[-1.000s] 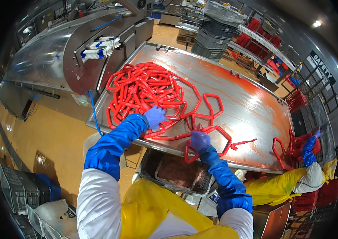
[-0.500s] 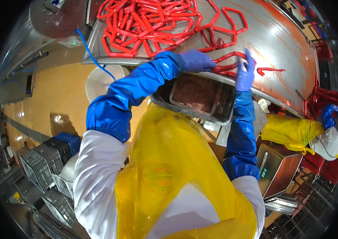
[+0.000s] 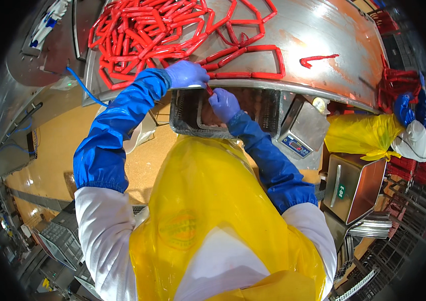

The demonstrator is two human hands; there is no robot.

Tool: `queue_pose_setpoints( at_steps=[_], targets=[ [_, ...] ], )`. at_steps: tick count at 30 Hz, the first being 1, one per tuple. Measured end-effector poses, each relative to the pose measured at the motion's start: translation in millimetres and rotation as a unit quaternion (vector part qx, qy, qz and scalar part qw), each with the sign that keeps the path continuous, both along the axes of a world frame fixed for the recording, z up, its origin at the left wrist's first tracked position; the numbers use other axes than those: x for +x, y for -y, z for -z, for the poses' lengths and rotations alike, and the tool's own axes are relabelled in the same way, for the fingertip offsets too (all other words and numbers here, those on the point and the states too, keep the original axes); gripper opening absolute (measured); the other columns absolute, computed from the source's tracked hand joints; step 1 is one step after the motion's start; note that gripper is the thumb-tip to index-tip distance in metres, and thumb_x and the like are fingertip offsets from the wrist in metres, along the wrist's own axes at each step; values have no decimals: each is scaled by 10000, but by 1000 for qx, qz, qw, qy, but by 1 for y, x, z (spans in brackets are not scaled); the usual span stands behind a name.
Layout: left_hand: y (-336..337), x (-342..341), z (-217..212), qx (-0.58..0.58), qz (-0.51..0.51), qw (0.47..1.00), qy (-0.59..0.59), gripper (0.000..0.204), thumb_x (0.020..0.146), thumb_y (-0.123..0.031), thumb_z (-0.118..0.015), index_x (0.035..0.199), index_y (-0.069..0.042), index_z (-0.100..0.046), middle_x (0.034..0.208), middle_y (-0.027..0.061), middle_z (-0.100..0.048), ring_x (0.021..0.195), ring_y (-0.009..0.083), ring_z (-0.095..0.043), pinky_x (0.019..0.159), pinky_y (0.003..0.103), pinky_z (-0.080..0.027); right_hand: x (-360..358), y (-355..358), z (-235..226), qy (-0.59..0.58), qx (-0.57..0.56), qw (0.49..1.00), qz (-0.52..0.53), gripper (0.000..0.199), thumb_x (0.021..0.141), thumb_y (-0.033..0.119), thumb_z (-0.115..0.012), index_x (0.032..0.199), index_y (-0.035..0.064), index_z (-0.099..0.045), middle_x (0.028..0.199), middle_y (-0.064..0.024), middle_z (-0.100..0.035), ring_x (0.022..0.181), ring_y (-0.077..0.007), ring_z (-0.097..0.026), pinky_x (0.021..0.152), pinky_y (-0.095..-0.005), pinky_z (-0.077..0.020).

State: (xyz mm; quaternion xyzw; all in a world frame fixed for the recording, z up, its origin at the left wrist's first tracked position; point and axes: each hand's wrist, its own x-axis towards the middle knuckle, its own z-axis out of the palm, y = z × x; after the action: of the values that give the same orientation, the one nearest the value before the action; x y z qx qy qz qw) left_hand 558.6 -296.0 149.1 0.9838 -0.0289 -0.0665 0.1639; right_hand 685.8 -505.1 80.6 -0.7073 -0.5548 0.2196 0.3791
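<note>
A big heap of red linked sausages [image 3: 137, 37] lies on the steel table [image 3: 318, 37]. From it a strand of links runs right, bends round and comes back along the table's near edge toward my hands. My left hand [image 3: 187, 74], in a purple glove, is closed around the strand at that edge. Just below and to its right, my right hand [image 3: 224, 104] is closed in a fist on the end of a red sausage [image 3: 209, 90]. That short piece spans the gap between both hands, over a dark crate. My fingers partly hide it.
Under the table edge, the dark crate [image 3: 177, 114] holds pinkish meat [image 3: 210, 116]. A scale [image 3: 301, 133] stands to its right. A thin red scrap [image 3: 318, 60] lies on the table. Farther right are a steel bin [image 3: 341, 188] and a co-worker's yellow apron [image 3: 358, 136] and blue sleeves.
My right hand has come left and down off the table, its spread fingers now closed. My left hand has shifted left. The strand now stretches along the table edge, and the whole view has shifted.
</note>
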Motion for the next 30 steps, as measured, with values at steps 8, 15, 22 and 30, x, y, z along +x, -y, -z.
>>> queue_pose_setpoints(
  at_steps=[8, 15, 22, 30],
  targets=[
    [-22, -2, -58, -188, -365, 854, 321, 230, 976, -230, -630, 1059, -20, -674, 1066, 95, -655, 992, 208, -629, 881, 330, -514, 38, 17, 14, 123, -26, 990, -59, 432, 874, 255, -659, 1245, 42, -603, 1281, -199, -625, 1136, -358, -632, 933, -526, -495],
    [32, 68, -132, -89, -228, 725, 644, 174, 960, -212, -687, 952, -41, -716, 1101, 132, -665, 967, 219, -652, 792, 312, -527, 66, -69, -176, -364, 91, 926, -32, 406, 1045, 351, -535, 1244, 6, -611, 1084, -127, -679, 953, -200, -662, 860, -357, -559],
    [189, 91, -80, -495, -190, 798, 287, 238, 908, -266, -723, 1033, -83, -635, 843, 81, -616, 817, 200, -613, 774, 363, -489, 115, -46, -363, -581, 65, 787, -198, 486, 1083, 345, -449, 1368, -49, -442, 724, 45, -397, 558, -45, -342, 528, -225, -323],
    [173, 1, 89, -218, -221, 898, 313, 206, 868, -252, -688, 892, -51, -652, 868, 184, -649, 885, 407, -639, 798, 483, -507, 338, 86, -439, -570, 87, 815, -65, 408, 1066, 222, -480, 1360, -60, -464, 685, 24, -357, 506, -52, -304, 462, -205, -306]
  ],
)
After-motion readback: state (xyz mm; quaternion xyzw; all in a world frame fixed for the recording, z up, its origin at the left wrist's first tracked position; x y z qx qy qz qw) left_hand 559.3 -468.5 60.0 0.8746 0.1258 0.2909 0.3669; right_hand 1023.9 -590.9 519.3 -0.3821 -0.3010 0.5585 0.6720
